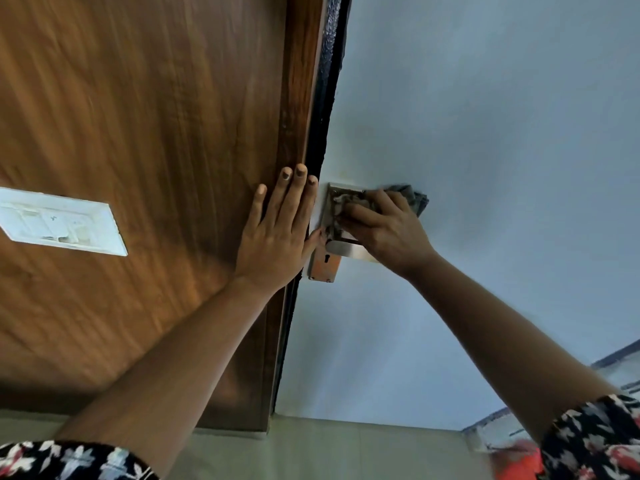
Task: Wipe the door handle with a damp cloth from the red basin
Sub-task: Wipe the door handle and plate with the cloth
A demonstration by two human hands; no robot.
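A metal door handle (343, 249) with a keyhole plate (323, 266) sits on the pale blue door (485, 133), next to the door's edge. My right hand (384, 230) is closed on a grey cloth (417, 199) and presses it against the upper part of the handle plate. The cloth bunches under my fingers and sticks out to the right. My left hand (277, 233) lies flat with fingers spread on the brown wooden panel (156, 116) beside the door edge, its thumb touching the plate. A red basin (519, 462) shows blurred at the bottom right.
A white switch plate (65, 221) is mounted on the wooden panel at left. A dark seal strip (327, 98) runs between the panel and the door. Pale floor tiles (346, 452) lie below. Floral sleeves cover both upper arms.
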